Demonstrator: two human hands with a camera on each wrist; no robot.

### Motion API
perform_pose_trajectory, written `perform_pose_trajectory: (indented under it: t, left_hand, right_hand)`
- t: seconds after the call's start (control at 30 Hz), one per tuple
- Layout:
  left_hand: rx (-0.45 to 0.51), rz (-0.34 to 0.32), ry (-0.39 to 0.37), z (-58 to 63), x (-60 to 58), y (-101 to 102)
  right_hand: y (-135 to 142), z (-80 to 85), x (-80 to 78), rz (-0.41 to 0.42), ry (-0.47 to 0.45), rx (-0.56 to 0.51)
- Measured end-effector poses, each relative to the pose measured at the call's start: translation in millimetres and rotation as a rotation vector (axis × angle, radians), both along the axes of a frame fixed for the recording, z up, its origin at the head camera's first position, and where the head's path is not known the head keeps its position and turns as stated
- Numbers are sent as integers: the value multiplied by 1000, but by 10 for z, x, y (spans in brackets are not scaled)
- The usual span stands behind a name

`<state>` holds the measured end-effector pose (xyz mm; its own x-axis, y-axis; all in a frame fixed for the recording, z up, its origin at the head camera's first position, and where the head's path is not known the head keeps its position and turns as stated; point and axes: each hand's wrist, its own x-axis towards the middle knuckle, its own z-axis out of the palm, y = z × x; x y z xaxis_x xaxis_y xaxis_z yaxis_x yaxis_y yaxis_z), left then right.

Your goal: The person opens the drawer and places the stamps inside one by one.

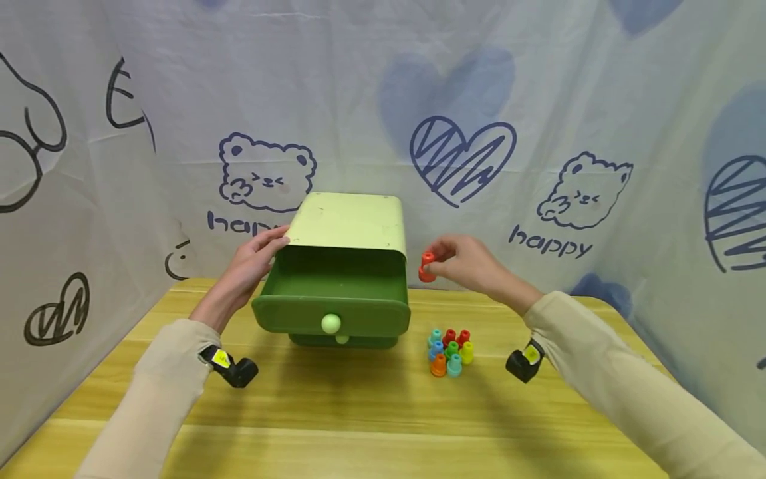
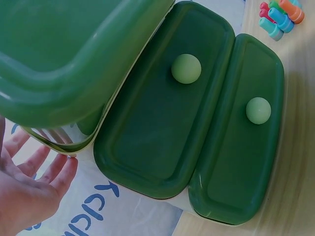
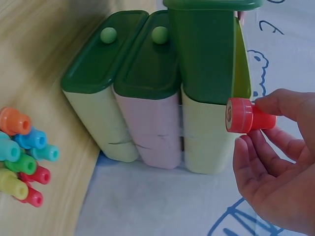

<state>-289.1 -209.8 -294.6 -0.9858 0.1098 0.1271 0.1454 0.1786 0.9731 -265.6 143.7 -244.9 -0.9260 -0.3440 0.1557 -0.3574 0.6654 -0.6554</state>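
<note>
A small drawer cabinet [image 1: 350, 219] with a pale yellow-green top stands on the table, its dark green top drawer [image 1: 374, 316] pulled out toward me. My left hand [image 1: 248, 263] rests against the cabinet's upper left side, and the left wrist view has its fingertips at the shell's edge beside the drawer. To the right of the cabinet, above the table, my right hand [image 1: 473, 263] pinches a red toy stamp [image 3: 241, 115] between thumb and fingers. The stamp's round face shows in the right wrist view, turned toward the drawer's side.
Several small coloured stamps [image 1: 453, 349] stand in a cluster on the wooden table [image 1: 335, 446], right of the cabinet. Two lower drawers with round knobs [image 2: 186, 69] are closed. A printed cloth [image 1: 359, 86] hangs behind and at both sides.
</note>
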Motion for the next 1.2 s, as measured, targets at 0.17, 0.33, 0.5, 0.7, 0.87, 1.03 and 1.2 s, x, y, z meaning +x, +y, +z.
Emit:
perform_pose_trajectory:
  t: [0.17,0.33,0.5,0.7,0.87,1.03,1.2]
  left_hand:
    - [-1,5,4,-4,-2,0]
    - [4,4,4,-13,-10,0]
    - [13,6,6,-18,-19,0]
    - [11,13,3,-16,-24,0]
    - [20,12,4,-24,-22,-9]
    - [24,17,18,-21,-20,-17]
    - [23,12,17,-32,-19,-16]
  right_hand:
    - [-59,87,-15,36,26,40]
    - [-123,152,-25,63,39,85]
    - [-201,205,-42,109,40,82]
    - [-360,267,-130,203,51,118]
    - [-520,315,-181,272,71,169]
    - [-666,266,-181,347,115,205]
    - [-768,159,-169,434,137,265]
